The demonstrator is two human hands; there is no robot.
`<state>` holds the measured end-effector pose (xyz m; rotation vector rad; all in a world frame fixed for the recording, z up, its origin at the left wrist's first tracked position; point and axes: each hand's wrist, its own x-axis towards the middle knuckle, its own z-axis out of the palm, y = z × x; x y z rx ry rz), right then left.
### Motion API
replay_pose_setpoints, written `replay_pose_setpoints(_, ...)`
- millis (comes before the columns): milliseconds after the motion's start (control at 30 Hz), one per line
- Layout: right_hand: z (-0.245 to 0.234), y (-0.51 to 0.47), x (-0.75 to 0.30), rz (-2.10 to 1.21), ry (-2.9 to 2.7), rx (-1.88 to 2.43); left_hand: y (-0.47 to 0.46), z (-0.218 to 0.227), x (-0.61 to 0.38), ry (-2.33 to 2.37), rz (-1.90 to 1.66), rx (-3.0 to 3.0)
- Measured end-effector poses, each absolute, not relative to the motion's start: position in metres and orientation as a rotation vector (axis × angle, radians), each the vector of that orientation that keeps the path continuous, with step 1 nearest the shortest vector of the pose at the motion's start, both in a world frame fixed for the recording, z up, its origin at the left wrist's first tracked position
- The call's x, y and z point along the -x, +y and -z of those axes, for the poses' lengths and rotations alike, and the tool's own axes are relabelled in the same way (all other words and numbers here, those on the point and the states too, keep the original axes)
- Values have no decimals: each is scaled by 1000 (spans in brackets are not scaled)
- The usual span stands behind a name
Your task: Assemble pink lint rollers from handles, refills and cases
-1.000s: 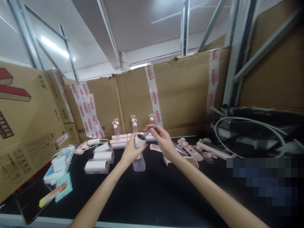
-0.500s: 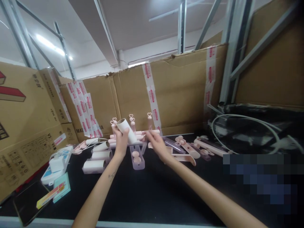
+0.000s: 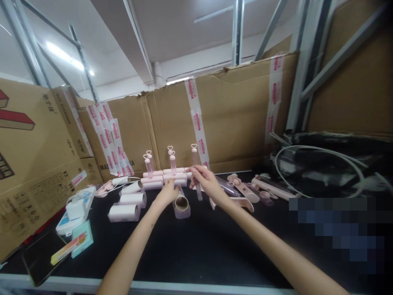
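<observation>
Closest, along the bottom of the frame, a pale rail (image 3: 196, 285) edges the black surface (image 3: 202, 258), whose bare stretch gives both forearms room to work low and steady. Just below the middle of the frame the white roll (image 3: 181, 194) lies in a lilac tray (image 3: 183, 215), its hollow end facing the viewer. The left hand (image 3: 165, 195) is at the roll's far end with fingers curled over it; whether it grips or only presses cannot be told. To seat the roll well, I would keep it in line with the tray's long sides and press evenly, so that neither end rides up. Just right of it, the right hand (image 3: 207, 180) pinches a slim clear tube (image 3: 199, 193) near its upper end, the lower end hanging free beside the tray; a light pinch should do, with that free end kept from knocking the roll. Left of centre, three other white rolls (image 3: 123, 212) lie in a row, a handy guide for how a roll should sit. Beyond the hands, pink cylinders (image 3: 152, 180) and upright heart-topped tubes (image 3: 172, 164) stand before the cardboard wall (image 3: 245, 119), so reaching forward calls for care.
</observation>
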<state>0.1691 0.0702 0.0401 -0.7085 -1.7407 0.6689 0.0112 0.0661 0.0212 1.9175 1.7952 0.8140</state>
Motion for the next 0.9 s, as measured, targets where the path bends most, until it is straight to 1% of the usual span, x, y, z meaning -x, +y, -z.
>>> replay_pose_setpoints(100, -38, 73, -173, -494, -1912, 895, 61, -23, -4, 1801, -794, -1903)
replay_pose_setpoints(233, -31, 81, -185, -170, -2030, 1224, 50, -17, -4, 1793, -704, -1862)
replay_pose_setpoints(333, -16, 91, -193, 19, -2125, 1425, 50, -15, -5, 1735, -653, -1888)
replay_pose_setpoints(467, 5, 101, -196, 195, -2249, 1601, 54, -18, -2, 1672, -639, -1951)
replay_pose_setpoints(667, 8, 107, -198, 376, -2295, 1712, 41, -16, -9, 1648, -676, -2097)
replay_pose_setpoints(900, 4, 114, -211, 431, -2297, 1752, 20, -16, -22, 1558, -743, -2287)
